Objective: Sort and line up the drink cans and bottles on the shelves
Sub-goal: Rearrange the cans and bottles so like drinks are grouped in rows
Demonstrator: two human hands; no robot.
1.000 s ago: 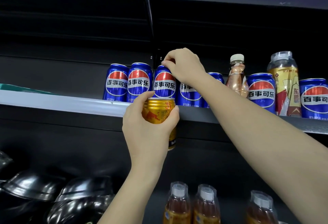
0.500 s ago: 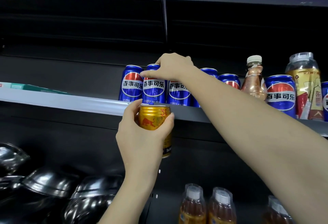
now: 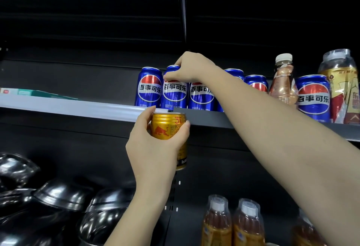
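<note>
My right hand [image 3: 191, 67] reaches over the upper shelf [image 3: 68, 105] and pinches the top rim of a blue Pepsi can [image 3: 174, 94], second from the left in a close row. Blue cans stand on both sides of it [image 3: 149, 89] [image 3: 201, 95], and two more [image 3: 256, 84] sit further back behind my forearm. My left hand [image 3: 153, 154] grips a gold Red Bull can [image 3: 167, 128] upright, just below and in front of the shelf's front edge.
To the right on the same shelf are a small tea bottle [image 3: 283, 82], another Pepsi can [image 3: 313, 99] and a gold-labelled bottle [image 3: 342, 82]. The lower shelf holds amber bottles [image 3: 216, 224] and, at left, shiny black bowls [image 3: 62, 195]. A green box [image 3: 39, 93] lies far left.
My right hand has shifted left along the row of blue cans, from the third can's top to the second's. The left hand keeps the gold can under the shelf edge.
</note>
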